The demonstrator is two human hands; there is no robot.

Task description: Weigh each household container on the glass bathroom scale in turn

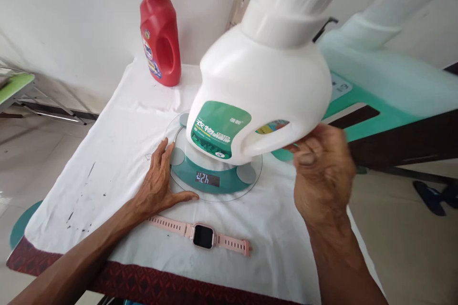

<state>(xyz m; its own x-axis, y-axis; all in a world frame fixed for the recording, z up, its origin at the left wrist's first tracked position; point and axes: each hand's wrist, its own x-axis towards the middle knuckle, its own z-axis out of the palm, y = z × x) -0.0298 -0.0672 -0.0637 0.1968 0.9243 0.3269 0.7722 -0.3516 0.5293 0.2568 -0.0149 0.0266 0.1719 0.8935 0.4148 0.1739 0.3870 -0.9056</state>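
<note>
A large white laundry liquid bottle (265, 81) with a green label is over a round glass digital scale (188, 181); it looks tilted, and I cannot tell whether its base fully rests there. My right hand (324, 171) is at the bottle's lower right, its curled fingers against the lower end of the handle, fingertips partly hidden. My left hand (157, 183) lies open at the scale's left edge, thumb stretched along the near rim. Digits glow on the scale's display, too unclear to read. Just below the left hand lies a pink-strapped smartwatch (203, 236), screen dark.
A red detergent bottle (161, 33) stands at the back left of the white-covered table (118, 162). A big green-and-clear jug (379, 76) is at the right. The wall rises behind. On the floor, a green-topped folding table (17, 85) is left and dark slippers (431, 198) right.
</note>
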